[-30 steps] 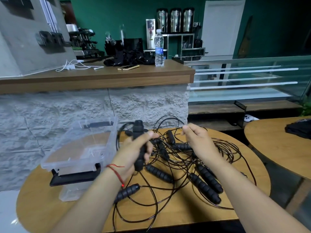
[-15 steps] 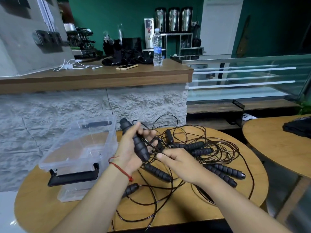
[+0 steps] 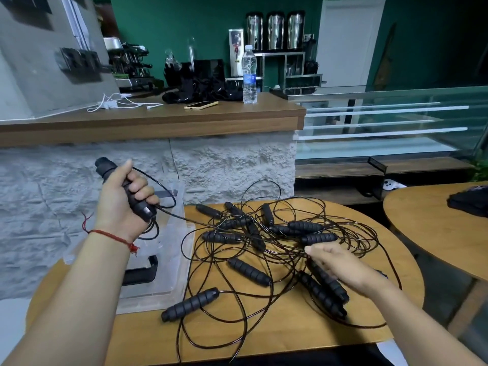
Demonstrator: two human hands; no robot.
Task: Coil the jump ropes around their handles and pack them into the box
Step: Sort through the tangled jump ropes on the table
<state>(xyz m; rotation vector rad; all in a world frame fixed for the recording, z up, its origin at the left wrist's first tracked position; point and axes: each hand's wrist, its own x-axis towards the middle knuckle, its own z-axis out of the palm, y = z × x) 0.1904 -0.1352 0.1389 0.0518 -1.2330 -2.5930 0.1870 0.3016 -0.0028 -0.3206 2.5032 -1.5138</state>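
Your left hand (image 3: pixel 124 196) clenches a handle (image 3: pixel 142 208) held high, so its cord (image 3: pixel 184 219) pulls taut beyond the fingers, clear of the tangle (image 3: pixel 277 233); right hand (image 3: pixel 340 265) rests there, grip unreadable.

Café interior. Far left, an espresso machine (image 3: pixel 130 62); behind the stone-fronted wooden service counter (image 3: pixel 158 120), three steel beverage urns (image 3: pixel 274 30); right, a glass display case (image 3: pixel 396 122); near, round wooden tables (image 3: pixel 303 331).

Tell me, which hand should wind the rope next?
Probably the right hand: it is down at the rope tangle, while the left hand grips the handles above the box.
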